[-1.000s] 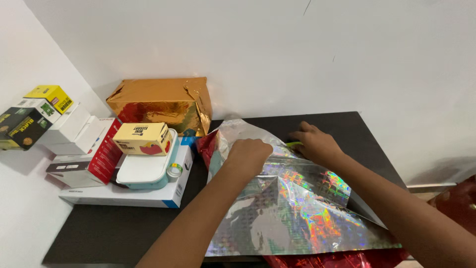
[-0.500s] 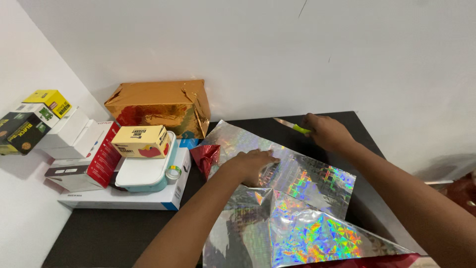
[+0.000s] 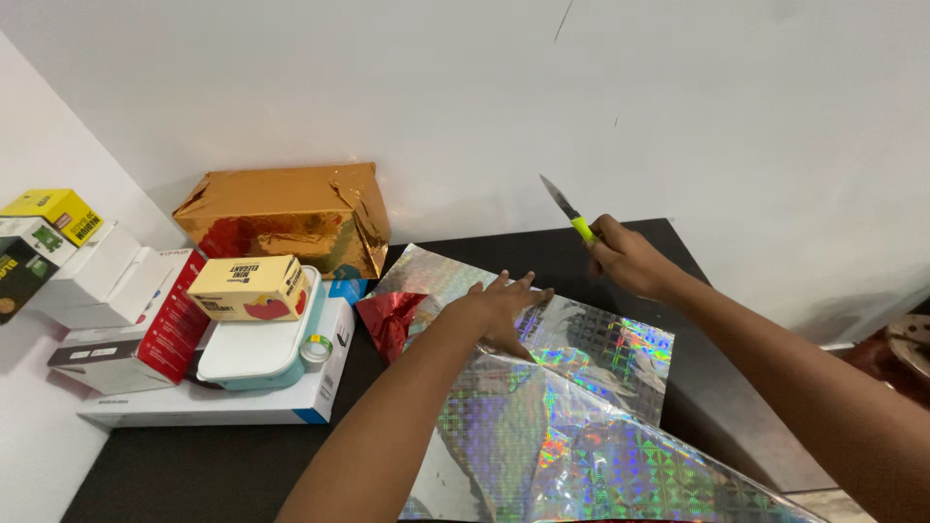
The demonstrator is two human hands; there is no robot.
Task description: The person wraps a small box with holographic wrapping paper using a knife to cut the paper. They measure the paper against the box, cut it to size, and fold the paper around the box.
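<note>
A sheet of holographic silver wrapping paper [image 3: 581, 407] lies across the black table [image 3: 194, 465], its near part curling up. My left hand [image 3: 499, 310] presses flat on the sheet's far part, fingers spread. My right hand [image 3: 630, 260] is raised above the sheet's far right corner and grips a small knife [image 3: 567, 208] with a yellow-green handle, blade pointing up and to the left. A crumpled piece of red foil [image 3: 392, 320] pokes out from under the sheet's left edge.
A box wrapped in gold foil [image 3: 286, 218] stands against the white wall. To the left, several cartons are stacked on a flat white box [image 3: 218, 402], with a pale lidded container [image 3: 257, 349] and a tape roll [image 3: 315, 347].
My right hand has lifted off the paper and risen with the knife. My left hand slid toward me along the sheet. The paper's near part has curled upward.
</note>
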